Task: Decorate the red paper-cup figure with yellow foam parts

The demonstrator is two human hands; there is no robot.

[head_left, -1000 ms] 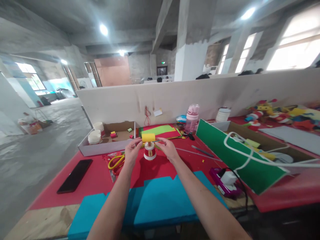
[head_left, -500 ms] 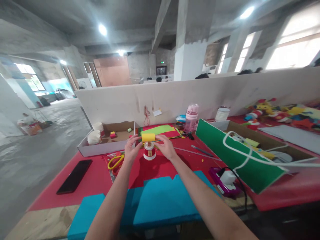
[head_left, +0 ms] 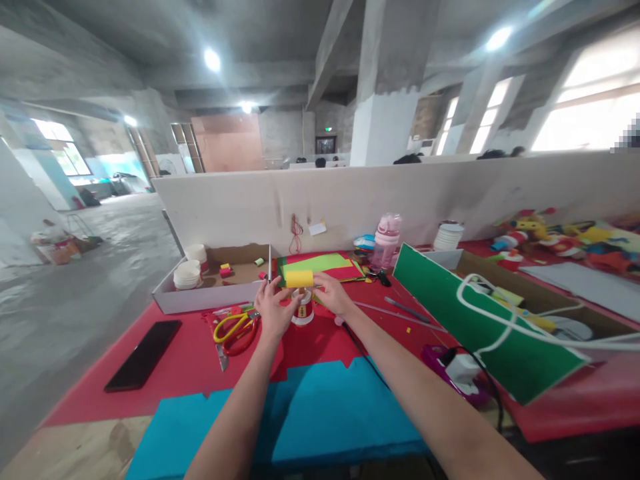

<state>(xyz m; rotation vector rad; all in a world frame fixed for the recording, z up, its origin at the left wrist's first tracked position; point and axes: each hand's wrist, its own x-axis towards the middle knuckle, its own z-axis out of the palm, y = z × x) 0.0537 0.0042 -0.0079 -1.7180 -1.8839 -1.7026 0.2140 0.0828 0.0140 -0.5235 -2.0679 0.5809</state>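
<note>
Currently, yellow roll above cup, left hand beside cup, fingers spread, right hand at roll's end, fingers curled, both grips unclear

With one yellow roll as the clock's centre: one left hand between 7 and 8, one right hand at 4; one red cup at 6; two boxes, at 9 and 3; one phone at 8; one bottle at 2; one white plug at 4; three cup stacks, two at 9.
</note>
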